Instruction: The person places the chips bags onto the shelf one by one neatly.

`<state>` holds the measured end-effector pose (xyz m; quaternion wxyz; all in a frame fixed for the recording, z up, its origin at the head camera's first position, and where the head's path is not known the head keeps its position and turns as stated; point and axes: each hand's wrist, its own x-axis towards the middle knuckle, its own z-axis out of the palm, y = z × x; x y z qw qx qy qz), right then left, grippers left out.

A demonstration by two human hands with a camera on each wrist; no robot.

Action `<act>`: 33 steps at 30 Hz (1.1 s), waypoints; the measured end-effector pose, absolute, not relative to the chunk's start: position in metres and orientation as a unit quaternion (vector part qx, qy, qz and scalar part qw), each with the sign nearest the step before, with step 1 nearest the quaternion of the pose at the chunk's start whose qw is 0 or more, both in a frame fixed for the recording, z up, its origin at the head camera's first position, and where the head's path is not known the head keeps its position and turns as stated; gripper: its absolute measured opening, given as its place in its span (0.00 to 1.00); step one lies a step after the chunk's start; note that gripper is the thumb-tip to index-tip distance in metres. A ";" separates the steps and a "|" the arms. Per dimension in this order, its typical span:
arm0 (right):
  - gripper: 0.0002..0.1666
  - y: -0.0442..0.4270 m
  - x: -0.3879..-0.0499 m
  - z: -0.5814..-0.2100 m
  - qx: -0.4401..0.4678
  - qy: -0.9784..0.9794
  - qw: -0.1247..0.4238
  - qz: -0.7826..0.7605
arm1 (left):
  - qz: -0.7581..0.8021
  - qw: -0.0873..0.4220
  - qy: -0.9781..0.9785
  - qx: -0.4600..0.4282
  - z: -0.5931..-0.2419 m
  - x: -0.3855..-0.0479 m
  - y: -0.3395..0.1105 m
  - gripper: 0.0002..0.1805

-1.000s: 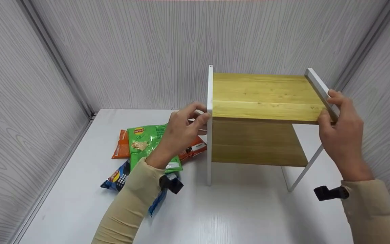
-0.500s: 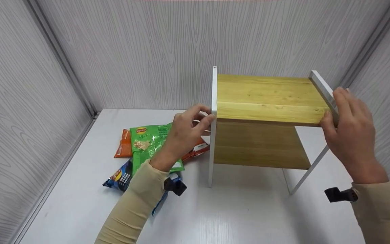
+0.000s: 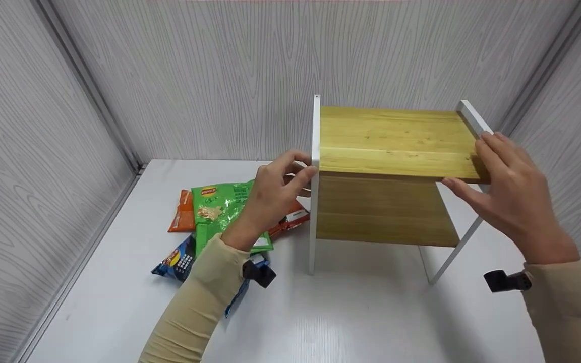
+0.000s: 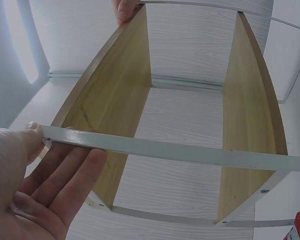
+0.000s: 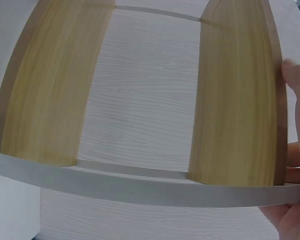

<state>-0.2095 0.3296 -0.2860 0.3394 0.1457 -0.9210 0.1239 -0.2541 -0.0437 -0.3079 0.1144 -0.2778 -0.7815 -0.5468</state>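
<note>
A two-tier shelf rack [image 3: 389,138] with wooden boards and white metal side frames stands on the white table. My left hand [image 3: 270,194] pinches the left white frame [image 4: 140,145] near the front of the upper board, thumb at its end and fingers behind it. At the upper board's front right corner is my right hand [image 3: 515,194]. Its fingers lie fairly straight over the corner and right frame, while the thumb [image 5: 294,75] touches the board's front edge. The lower board [image 3: 381,212] hangs beneath, with no hand on it.
Left of the rack lies a pile of snack bags: a green chip bag [image 3: 220,206] on top, an orange bag [image 3: 183,214], a red bag [image 3: 295,217] and a blue bag [image 3: 177,259]. Grey wood-grain walls [image 3: 220,75] enclose the table's back and sides.
My right hand has shifted its hold: the fingers now reach over the corner and the thumb has spread left along the front edge. My left hand and the rack look almost unmoved.
</note>
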 end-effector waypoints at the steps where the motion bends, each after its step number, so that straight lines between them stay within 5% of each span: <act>1: 0.44 0.329 -0.211 -0.287 0.151 -0.916 0.348 0.128 | -0.552 0.114 -0.778 -0.277 -0.308 -0.255 -0.044 0.14; 20: 0.48 0.329 -0.217 -0.298 0.159 -0.888 0.408 0.140 | -0.479 0.198 -0.789 -0.330 -0.334 -0.257 -0.059 0.14; 33: 0.47 0.328 -0.223 -0.303 0.163 -0.872 0.434 0.154 | -0.332 0.261 -0.879 -0.221 -0.382 -0.255 -0.113 0.15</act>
